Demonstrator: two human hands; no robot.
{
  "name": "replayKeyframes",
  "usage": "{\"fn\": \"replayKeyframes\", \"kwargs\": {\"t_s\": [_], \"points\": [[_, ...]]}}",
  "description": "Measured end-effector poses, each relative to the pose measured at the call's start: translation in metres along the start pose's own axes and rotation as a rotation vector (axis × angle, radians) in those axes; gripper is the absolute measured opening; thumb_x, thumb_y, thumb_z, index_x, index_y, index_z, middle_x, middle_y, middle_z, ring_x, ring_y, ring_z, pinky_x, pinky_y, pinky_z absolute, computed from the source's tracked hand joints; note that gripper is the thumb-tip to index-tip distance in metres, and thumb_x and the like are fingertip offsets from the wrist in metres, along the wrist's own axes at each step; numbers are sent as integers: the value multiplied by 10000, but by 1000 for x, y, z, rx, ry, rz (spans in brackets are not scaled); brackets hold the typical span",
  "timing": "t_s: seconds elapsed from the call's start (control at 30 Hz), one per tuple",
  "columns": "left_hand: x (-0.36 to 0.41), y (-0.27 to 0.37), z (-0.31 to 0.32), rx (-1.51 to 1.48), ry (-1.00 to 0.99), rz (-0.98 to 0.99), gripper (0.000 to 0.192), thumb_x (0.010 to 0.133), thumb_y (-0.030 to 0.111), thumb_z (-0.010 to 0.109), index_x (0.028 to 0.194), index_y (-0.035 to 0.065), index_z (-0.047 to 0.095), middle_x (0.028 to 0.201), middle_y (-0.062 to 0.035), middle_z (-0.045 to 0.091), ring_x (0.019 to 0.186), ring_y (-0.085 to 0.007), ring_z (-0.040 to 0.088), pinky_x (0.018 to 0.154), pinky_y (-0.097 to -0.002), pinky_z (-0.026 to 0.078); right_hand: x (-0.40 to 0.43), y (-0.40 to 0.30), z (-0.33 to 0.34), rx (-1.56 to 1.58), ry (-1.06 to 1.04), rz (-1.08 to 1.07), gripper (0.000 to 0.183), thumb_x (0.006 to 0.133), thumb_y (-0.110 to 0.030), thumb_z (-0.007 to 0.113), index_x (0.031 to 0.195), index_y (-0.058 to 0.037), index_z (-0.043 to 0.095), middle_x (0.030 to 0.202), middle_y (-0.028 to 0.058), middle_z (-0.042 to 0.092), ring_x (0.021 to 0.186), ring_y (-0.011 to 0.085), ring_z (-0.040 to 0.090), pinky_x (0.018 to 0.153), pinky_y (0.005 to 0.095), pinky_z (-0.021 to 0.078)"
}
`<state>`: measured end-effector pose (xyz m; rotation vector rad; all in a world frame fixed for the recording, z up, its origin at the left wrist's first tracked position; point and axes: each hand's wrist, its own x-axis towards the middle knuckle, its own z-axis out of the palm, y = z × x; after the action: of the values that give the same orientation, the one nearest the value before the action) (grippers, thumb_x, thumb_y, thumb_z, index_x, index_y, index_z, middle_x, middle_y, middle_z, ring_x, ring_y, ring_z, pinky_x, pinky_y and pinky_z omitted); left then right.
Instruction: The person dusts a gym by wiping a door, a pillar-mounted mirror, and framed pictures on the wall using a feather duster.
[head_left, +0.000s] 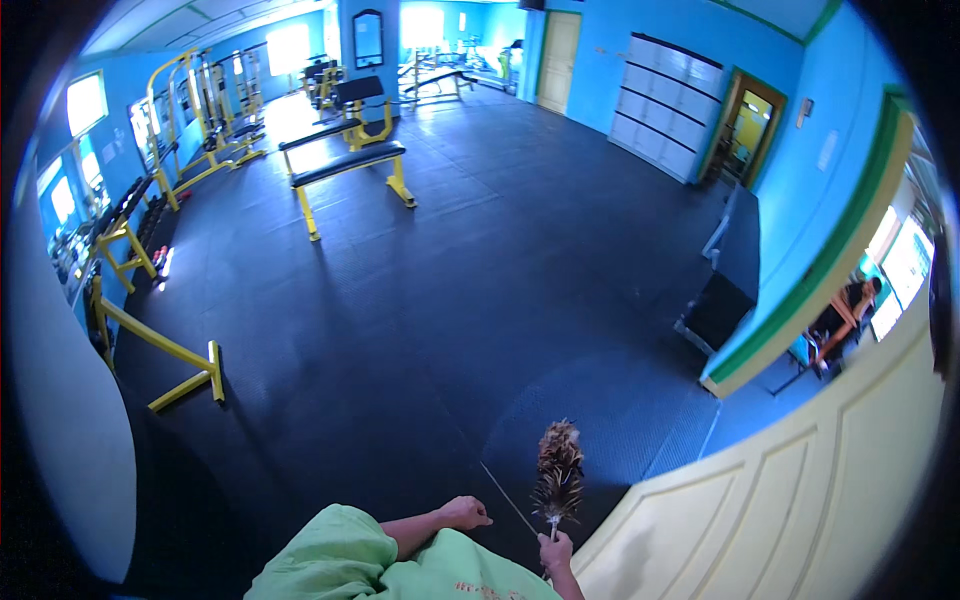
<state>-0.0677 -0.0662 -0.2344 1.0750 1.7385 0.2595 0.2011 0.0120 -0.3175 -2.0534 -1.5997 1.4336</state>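
Observation:
A feather duster (559, 469) with brown plumes stands almost upright in front of me, its plumes pointing away from my body. My right hand (556, 551) grips its thin handle, close to a pale panelled door (720, 517). Held before my light green shirt (480, 566), my left hand (466, 513) has its fingers curled in, and nothing shows in it. Between the two hands runs a thin pale line; whether it is a stick or a floor seam I cannot tell.
Dark rubber flooring (465, 300) spreads ahead. A yellow-framed bench (349, 161), a yellow stand (161, 337) and dumbbell racks (124, 232) stand left of centre. White lockers (664, 109) line the far wall. Padded boards (716, 311) lean at right; a person (844, 315) sits beyond the doorway.

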Motion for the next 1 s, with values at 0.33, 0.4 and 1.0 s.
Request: {"fn": "replayKeyframes", "kwargs": {"t_s": [0.33,0.4,1.0], "points": [[34,-28,-109,-236,189,-220,364,848,418,662,899,62,719,800,-69,692,727,-185,649,691,-338,512,73,-178,50,-126,-163,-459,491,734,-283,733,1071,55,620,952,221,670,886,334,656,805,393,501],[48,-41,-118,-356,279,-278,339,862,381,651,919,55,725,839,-66,708,745,-170,656,713,-319,515,102,-206,64,-156,-257,-516,481,734,-279,730,1066,51,625,947,213,674,871,316,661,799,384,503],[145,-8,-277,-1778,1063,78,445,893,382,635,1158,25,607,1110,-63,647,969,-206,617,905,-351,483,219,-532,151,-760,-1002,-1082,225,779,-143,695,957,-33,612,759,84,656,668,147,607,632,300,494]]}}
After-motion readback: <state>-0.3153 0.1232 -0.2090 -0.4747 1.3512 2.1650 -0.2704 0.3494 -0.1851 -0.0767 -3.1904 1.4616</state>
